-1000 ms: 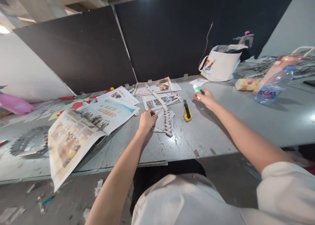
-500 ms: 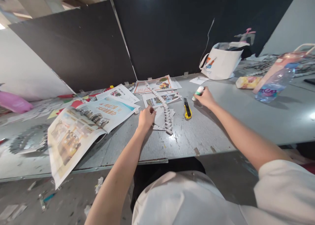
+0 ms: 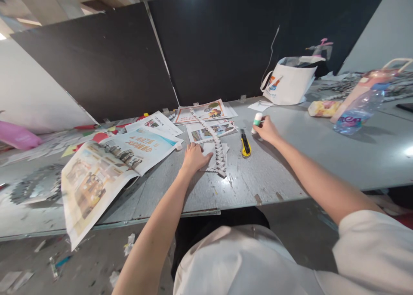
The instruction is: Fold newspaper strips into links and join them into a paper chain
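While right hand (image 3: pixel 268 130) is clamped on glue stick (image 3: pixel 257 121), left hand (image 3: pixel 194 157), thumb spread, is at loose paper (image 3: pixel 209 148), apparently unattached, with long paper chain (image 3: pixel 220 153) already folded just right of it.

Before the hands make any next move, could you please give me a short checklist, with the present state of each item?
1. Glue stick held by the right hand: ok, it is in the fingers, roughly upright.
2. Left hand at the paper beside the folded chain: ok.
3. Knife out of both hands: ok, it lies between the chain and the right hand.
4. Knife blade fully drawn in: cannot tell, too small to see.
5. Magazine fully on the table: not ok, its near corner hangs over the edge.
6. Bottle capped: ok, blue cap on.
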### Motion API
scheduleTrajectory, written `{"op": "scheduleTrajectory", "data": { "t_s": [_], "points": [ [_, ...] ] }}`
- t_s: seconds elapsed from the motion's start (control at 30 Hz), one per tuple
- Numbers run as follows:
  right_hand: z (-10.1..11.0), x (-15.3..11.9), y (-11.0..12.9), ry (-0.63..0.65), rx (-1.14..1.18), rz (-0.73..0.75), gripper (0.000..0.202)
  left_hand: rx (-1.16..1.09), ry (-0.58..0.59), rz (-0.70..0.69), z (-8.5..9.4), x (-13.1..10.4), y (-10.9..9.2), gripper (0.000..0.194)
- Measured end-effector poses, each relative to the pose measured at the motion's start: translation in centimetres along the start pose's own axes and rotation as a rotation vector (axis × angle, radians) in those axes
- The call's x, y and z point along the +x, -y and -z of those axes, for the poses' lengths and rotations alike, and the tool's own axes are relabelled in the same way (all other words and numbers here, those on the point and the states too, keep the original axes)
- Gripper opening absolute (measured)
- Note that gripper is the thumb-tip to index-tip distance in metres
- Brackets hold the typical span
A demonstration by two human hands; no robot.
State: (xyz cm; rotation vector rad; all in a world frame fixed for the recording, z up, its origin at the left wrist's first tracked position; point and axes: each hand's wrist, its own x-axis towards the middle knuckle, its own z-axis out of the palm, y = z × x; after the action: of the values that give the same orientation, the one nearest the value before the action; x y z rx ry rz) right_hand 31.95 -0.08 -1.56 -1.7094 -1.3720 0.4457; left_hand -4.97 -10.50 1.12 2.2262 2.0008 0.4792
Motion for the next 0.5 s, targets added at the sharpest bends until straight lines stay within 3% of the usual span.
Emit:
{"op": "scheduleTrajectory", "data": {
  "t_s": [0.23,0.5],
  "points": [
    [-0.30,0.12,-0.14,0.004,-0.046,0.005,0.039,0.010,0.024,0.111,-0.25,-0.12,-0.56,0.061],
    [-0.48,0.47,-0.68,0.001,-0.028,0.033,0.041,-0.021,-0.010,0.126,-0.38,0.08,-0.60,0.065]
  ]
}}
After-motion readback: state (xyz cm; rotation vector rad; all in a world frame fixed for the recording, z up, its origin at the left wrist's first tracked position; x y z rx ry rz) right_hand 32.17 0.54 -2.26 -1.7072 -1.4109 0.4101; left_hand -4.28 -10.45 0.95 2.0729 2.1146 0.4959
